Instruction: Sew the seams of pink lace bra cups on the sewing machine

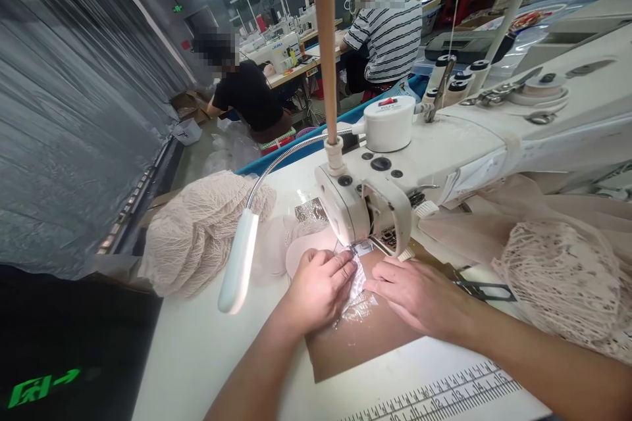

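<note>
A small pale, shiny piece of patterned fabric (357, 283) lies under the needle area of a white sewing machine (340, 204). My left hand (320, 286) is on its left side, fingers closed together and pressing it close to the presser foot. From the right, my right hand (419, 293) holds the fabric's edge with its fingers drawn together; the fingertips are partly hidden. Beneath both hands a brown sheet (340, 358) covers the machine bed. A smooth beige rounded piece (299, 250) sits just beyond my left hand.
Stacked beige lace pieces (192, 237) lie at the left, more lace (563, 276) at the right. A lit gooseneck lamp (239, 263) hangs over the table (197, 355). A printed ruler scale (434, 401) runs along the front. Two people sit at machines behind.
</note>
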A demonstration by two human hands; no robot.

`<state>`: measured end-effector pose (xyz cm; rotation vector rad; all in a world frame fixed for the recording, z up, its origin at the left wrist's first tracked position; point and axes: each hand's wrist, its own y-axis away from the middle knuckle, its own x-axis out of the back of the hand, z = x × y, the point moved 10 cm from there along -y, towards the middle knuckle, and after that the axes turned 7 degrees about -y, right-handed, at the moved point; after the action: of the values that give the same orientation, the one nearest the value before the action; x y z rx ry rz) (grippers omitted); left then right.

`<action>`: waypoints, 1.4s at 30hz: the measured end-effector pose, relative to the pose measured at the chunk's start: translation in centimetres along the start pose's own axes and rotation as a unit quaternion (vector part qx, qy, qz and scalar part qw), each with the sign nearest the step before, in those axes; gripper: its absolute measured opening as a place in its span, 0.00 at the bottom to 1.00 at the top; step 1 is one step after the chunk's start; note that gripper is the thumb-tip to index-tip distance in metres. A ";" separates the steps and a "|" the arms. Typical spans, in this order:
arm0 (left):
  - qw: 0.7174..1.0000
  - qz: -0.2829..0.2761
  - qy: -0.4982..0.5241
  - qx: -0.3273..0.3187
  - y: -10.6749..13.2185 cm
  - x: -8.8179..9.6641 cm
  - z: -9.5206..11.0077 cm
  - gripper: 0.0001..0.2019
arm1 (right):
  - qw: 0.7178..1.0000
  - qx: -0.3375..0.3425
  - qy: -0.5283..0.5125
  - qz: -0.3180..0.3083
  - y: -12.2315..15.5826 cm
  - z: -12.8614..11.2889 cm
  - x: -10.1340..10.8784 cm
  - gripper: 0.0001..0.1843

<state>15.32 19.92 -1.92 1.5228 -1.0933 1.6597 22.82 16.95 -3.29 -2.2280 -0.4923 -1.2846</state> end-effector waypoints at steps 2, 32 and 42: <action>1.000 0.001 -0.004 0.004 -0.1 0.0 -0.1 0.16 | 1.000 -0.002 0.014 0.018 -0.1 0.0 0.2 0.19; 0.999 -0.013 0.007 0.049 -0.4 0.0 -1.7 0.18 | 0.991 -0.070 0.061 0.096 -0.9 1.3 1.4 0.22; 0.991 -0.068 -0.011 0.112 0.4 1.1 -2.1 0.23 | 0.989 -0.089 0.077 0.084 -0.9 1.1 2.3 0.19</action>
<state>13.88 21.53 -0.90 1.7209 -0.8149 1.7196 24.21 18.45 -1.49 -2.2356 -0.1334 -1.4448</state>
